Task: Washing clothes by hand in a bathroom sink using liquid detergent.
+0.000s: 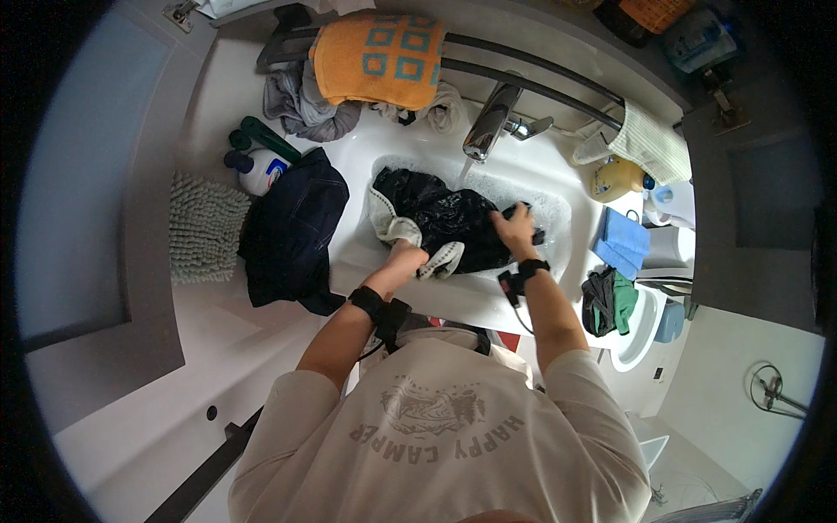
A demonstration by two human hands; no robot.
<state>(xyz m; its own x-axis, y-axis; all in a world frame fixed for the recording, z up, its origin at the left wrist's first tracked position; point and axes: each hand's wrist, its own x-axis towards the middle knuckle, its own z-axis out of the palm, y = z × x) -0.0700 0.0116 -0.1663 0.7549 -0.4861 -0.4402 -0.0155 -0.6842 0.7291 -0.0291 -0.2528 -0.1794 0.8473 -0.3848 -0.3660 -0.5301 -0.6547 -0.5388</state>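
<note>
A wet black garment [440, 205] with a white, dark-dotted trim [445, 260] lies in the soapy water of the white sink [349, 253]. My left hand [407, 259] is closed on the white trim at the garment's near left part. On the right, my right hand [516, 231] grips a fold of the black cloth between thumb and fingers. Water runs from the chrome faucet [493, 122] onto the far side of the garment. Black straps with small devices circle both my wrists.
Left of the basin lie dark trousers [296, 231], bottles [260, 170] and a grey shaggy mat [205, 228]. An orange towel [379, 57] hangs on a dark rail behind. To the right are a yellow bottle [619, 180], blue cloths [622, 242] and black and green cloths [602, 301]. Cabinet doors stand open on both sides.
</note>
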